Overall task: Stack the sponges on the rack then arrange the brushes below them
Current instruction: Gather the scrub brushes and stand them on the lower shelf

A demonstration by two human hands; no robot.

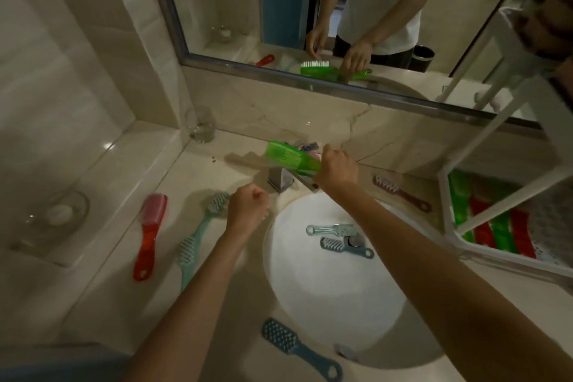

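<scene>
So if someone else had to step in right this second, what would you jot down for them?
Right hand: grip shut on the green brush, held above the tap.
Left hand: loosely closed, apparently empty, near the basin's edge.
Done: green and red brushes already lie on the rack's lower shelf.
Left: red brush and two teal brushes on the counter at left, two brushes in the basin, a dark red one by the rack, a blue one at the front edge.
Sponges: upper shelf blurred, cannot tell.

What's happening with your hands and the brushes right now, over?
Right hand gripping green brush above faucet. Left hand closed, apparently empty. Brushes remain in sink. Rack at right, path unblocked.
</scene>
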